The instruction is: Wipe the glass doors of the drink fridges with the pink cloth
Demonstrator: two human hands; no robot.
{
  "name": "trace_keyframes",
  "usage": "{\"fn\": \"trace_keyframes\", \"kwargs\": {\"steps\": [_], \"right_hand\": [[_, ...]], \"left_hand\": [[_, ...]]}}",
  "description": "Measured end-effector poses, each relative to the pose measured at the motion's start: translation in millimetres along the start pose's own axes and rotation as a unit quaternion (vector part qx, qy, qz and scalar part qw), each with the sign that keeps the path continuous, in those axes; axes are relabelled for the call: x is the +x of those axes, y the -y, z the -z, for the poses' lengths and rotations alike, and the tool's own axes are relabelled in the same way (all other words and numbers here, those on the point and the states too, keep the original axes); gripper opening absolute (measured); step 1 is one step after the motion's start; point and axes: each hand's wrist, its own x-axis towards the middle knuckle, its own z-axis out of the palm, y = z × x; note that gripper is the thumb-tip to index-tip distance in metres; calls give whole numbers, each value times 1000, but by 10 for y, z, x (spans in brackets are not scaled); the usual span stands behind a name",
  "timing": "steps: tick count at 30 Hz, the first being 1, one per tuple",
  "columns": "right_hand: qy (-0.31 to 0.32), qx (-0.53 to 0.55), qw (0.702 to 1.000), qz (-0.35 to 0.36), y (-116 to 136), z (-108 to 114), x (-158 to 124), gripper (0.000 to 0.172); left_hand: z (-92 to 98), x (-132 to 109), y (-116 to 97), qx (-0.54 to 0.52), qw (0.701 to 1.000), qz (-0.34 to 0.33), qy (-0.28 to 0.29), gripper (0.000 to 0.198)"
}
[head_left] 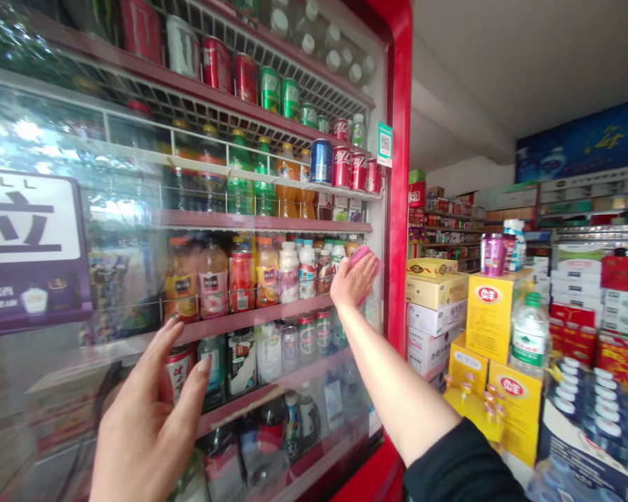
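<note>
My right hand (356,280) holds a pink cloth (360,254) flat against the glass door of a drinks fridge, close to its red frame (399,188). The cloth shows past my fingers and palm. Lower left, my left hand (149,418) is raised in front of the glass, fingers and thumb apart, with nothing in it. Whether it touches the door I cannot tell. Behind the glass, cans and bottles line several shelves, among them a blue can (322,161) and an orange juice bottle (267,273). Reflections blur the door's left part.
A purple and white sign (28,293) is on the door at left, and a QR sticker (385,145) on the right frame. To the right stand yellow cartons (489,317), a large water bottle (529,335), bottle packs (580,411) and stocked shelves (444,230).
</note>
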Motion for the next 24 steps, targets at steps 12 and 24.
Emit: {"fn": "trace_keyframes", "kwargs": {"steps": [12, 24], "right_hand": [[160, 6, 840, 518, 46, 137, -195, 79], [-1, -12, 1000, -23, -205, -18, 869, 85]], "left_hand": [[-214, 171, -65, 39, 992, -116, 2, 71], [-53, 246, 127, 55, 983, -171, -33, 73]]}}
